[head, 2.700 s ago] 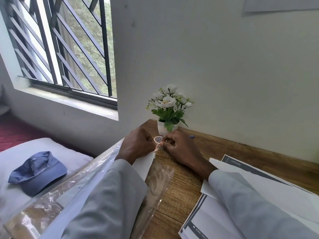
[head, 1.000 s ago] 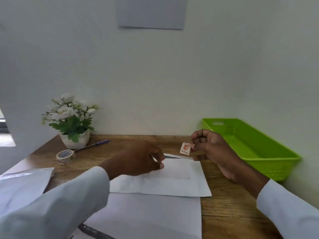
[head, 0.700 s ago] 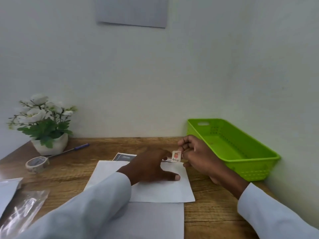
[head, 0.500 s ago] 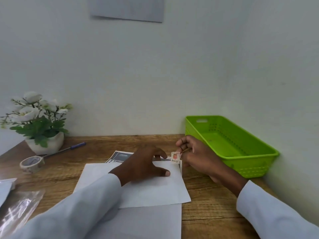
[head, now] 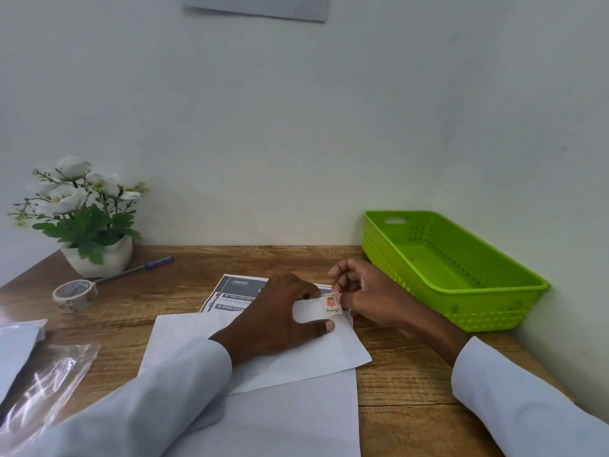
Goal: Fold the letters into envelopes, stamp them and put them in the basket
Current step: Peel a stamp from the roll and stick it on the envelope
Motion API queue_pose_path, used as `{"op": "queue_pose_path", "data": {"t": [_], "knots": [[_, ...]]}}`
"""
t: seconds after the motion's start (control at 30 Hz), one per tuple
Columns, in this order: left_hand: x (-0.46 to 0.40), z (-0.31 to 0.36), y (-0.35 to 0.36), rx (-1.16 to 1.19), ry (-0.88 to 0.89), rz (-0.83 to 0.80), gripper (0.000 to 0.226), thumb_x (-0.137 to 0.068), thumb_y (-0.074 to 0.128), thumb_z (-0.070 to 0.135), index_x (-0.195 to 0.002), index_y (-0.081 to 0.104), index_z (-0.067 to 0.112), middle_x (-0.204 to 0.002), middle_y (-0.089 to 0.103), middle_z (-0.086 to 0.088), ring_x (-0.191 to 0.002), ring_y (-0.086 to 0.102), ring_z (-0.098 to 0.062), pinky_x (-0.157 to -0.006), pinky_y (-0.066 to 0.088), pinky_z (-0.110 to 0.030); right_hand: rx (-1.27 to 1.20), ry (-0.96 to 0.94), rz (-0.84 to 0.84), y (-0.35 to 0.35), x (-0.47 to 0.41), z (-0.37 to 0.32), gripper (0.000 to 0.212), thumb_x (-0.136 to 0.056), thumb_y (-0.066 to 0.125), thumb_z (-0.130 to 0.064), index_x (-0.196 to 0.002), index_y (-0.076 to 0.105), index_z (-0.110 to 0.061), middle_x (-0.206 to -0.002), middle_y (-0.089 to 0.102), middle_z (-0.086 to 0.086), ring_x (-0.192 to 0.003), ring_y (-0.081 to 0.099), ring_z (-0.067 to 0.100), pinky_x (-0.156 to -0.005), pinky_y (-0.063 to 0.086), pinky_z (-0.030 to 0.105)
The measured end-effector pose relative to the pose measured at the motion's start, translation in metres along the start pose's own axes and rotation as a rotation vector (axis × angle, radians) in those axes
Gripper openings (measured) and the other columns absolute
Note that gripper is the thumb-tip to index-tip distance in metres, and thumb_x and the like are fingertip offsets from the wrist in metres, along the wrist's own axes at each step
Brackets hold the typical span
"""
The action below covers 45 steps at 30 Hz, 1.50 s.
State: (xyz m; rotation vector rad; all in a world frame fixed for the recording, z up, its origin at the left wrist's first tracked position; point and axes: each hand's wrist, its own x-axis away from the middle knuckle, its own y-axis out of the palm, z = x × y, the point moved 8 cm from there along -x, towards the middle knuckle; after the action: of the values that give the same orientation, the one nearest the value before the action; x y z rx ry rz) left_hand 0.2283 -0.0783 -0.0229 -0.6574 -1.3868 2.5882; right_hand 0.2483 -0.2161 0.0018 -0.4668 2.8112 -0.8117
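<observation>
While your left hand (head: 280, 319) presses flat on white envelope (head: 250, 351), fingers spread, your right hand (head: 369, 296) pinches stamp (head: 331, 306) at envelope's top-right corner; green basket (head: 494, 305) just beside.

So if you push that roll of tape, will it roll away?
Probably not as it sits: the roll of tape lies flat on its side on the table. It looks small and hollow, so likely light and easy to slide. Stood on edge, it could roll.

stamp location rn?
Head view, centre-right: the stamp sits at the envelope's far right corner, between the left hand and the right hand.
</observation>
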Motion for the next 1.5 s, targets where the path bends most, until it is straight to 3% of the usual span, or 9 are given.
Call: {"op": "queue_pose_path", "data": {"t": [0.17, 0.63, 0.77, 0.9, 1.07, 1.2, 1.33, 1.43, 1.5], "knots": [[0.002, 0.001, -0.001, 0.013, 0.001, 0.03, 0.058, -0.071, 0.071, 0.061, -0.118, 0.057, 0.03, -0.115, 0.055, 0.012, -0.111, 0.045, -0.007, -0.094, 0.034, -0.021, 0.032, 0.019, -0.078, 0.006, -0.006, 0.005, 0.037, -0.082, 0.063, 0.007, -0.111, 0.053, -0.014, -0.085, 0.062, 0.002, -0.069, 0.055, 0.004, -0.058, 0.045, 0.015], [0.004, 0.0, -0.001, 0.049, -0.01, 0.053, 0.048, -0.072, 0.076, 0.055, -0.107, 0.052, 0.032, -0.109, 0.055, 0.016, -0.104, 0.046, -0.006, -0.09, 0.041, -0.028, 0.086, -0.062, -0.09, 0.013, -0.013, 0.009, 0.041, -0.08, 0.073, 0.001, -0.11, 0.053, -0.017, -0.084, 0.061, -0.001, -0.07, 0.053, 0.008, -0.064, 0.045, 0.02], [0.004, 0.001, -0.001, 0.05, 0.015, 0.043, 0.047, -0.069, 0.068, 0.063, -0.103, 0.056, 0.033, -0.106, 0.055, 0.016, -0.103, 0.047, -0.007, -0.092, 0.041, -0.03, 0.099, -0.085, -0.082, 0.013, -0.013, 0.01, 0.045, -0.077, 0.076, -0.001, -0.112, 0.054, -0.018, -0.086, 0.062, 0.0, -0.075, 0.054, 0.011, -0.069, 0.046, 0.028], [0.003, 0.003, 0.0, 0.038, 0.043, 0.027, 0.046, -0.068, 0.057, 0.071, -0.101, 0.062, 0.04, -0.106, 0.056, 0.014, -0.105, 0.049, -0.008, -0.097, 0.039, -0.034, 0.126, -0.09, -0.044, 0.006, -0.01, 0.011, 0.05, -0.074, 0.082, -0.009, -0.117, 0.058, -0.02, -0.097, 0.063, -0.003, -0.076, 0.054, 0.008, -0.068, 0.047, 0.021], [0.002, 0.003, 0.0, 0.008, 0.019, -0.008, 0.052, -0.068, 0.055, 0.072, -0.109, 0.066, 0.042, -0.111, 0.055, 0.013, -0.111, 0.046, -0.008, -0.101, 0.037, -0.034, 0.112, -0.073, 0.038, -0.004, -0.005, 0.014, 0.032, -0.069, 0.087, -0.017, -0.095, 0.069, -0.014, -0.091, 0.064, -0.005, -0.069, 0.05, 0.006, -0.065, 0.044, 0.021], [0.003, 0.003, 0.001, -0.014, -0.02, -0.025, 0.059, -0.07, 0.056, 0.069, -0.12, 0.064, 0.039, -0.11, 0.049, 0.015, -0.114, 0.044, -0.01, -0.101, 0.037, -0.031, 0.234, -0.155, 0.015, -0.002, 0.0, 0.008, 0.007, -0.081, 0.078, -0.014, -0.088, 0.078, -0.013, -0.079, 0.065, -0.011, -0.064, 0.053, 0.0, -0.057, 0.039, 0.011], [0.003, 0.002, 0.002, -0.03, -0.039, -0.04, 0.061, -0.075, 0.061, 0.067, -0.126, 0.062, 0.033, -0.115, 0.048, 0.015, -0.116, 0.041, -0.009, -0.104, 0.035, -0.031, 0.393, -0.178, 0.008, -0.002, 0.006, 0.003, 0.027, -0.086, 0.06, 0.0, -0.095, 0.079, -0.017, -0.081, 0.057, -0.018, -0.086, 0.059, 0.011, -0.069, 0.045, 0.018], [0.003, 0.004, 0.001, -0.038, -0.037, -0.039, 0.06, -0.077, 0.064, 0.064, -0.127, 0.062, 0.031, -0.117, 0.05, 0.013, -0.117, 0.042, -0.009, -0.104, 0.035, -0.031, 0.389, -0.205, -0.002, -0.003, 0.013, -0.002, 0.036, -0.08, 0.056, 0.006, -0.085, 0.08, -0.019, -0.084, 0.061, -0.012, -0.087, 0.061, 0.014, -0.075, 0.051, 0.032], [0.004, 0.004, 0.001, -0.03, -0.044, -0.043, 0.066, -0.072, 0.059, 0.067, -0.126, 0.062, 0.031, -0.112, 0.047, 0.016, -0.116, 0.043, -0.01, -0.104, 0.036, -0.031, 0.369, -0.217, -0.019, 0.0, 0.015, -0.002, 0.041, -0.078, 0.054, 0.008, -0.086, 0.081, -0.022, -0.09, 0.064, -0.003, -0.089, 0.061, 0.016, -0.077, 0.051, 0.033]]}}
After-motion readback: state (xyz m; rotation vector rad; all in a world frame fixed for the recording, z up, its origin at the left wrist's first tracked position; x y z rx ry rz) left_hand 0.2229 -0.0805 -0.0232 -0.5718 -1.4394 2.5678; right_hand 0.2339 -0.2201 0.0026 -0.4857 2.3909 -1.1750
